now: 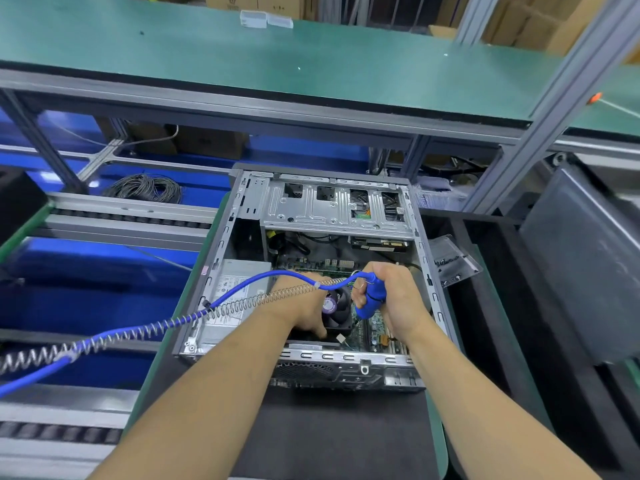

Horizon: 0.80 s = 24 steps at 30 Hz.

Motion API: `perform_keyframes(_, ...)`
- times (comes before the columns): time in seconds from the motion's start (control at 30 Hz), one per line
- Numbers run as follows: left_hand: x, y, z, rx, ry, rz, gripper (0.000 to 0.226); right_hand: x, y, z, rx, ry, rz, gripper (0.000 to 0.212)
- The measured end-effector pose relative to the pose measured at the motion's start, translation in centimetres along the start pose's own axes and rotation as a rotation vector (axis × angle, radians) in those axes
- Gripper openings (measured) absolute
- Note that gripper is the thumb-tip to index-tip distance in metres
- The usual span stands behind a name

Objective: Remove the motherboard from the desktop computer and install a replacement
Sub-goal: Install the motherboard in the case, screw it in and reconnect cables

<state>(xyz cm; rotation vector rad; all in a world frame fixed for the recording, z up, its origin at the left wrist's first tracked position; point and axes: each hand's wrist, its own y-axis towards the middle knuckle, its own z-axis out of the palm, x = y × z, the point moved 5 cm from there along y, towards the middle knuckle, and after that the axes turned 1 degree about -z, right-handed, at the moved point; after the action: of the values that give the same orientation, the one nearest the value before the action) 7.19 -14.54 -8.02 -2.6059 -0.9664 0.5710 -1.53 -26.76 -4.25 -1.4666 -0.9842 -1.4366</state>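
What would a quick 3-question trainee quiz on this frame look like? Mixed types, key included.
1. True or false: the right hand grips a blue electric screwdriver pointing down into the open computer case.
2. Multiple choice: the left hand rests by which part? A) the CPU cooler fan B) the drive cage C) the plastic bag of parts
3. Fill in: the screwdriver's blue cable runs off toward the ____ side of the frame.

Key: 1 true; 2 A; 3 left.
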Motion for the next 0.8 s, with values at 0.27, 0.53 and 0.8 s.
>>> perform_keyframes(0.27,-0.1,-1.7,-3.0,-0.028,0.233,0.133,0.06,1.7,0.0,0.3,-0.078,0.248,-0.065,0.05)
perform_keyframes(0.53,7.7,-4.9,-7.4,-0.436,0.292,0.02,0.041,2.7,2.3,9.1,0.071,0.339,-0.024,0.051)
perform_keyframes(0.8,8.3,-3.0,-6.8,-0.421,0.298,0.012,0.047,0.2,2.9,9.6,0.087,0.141,-0.002,0.054)
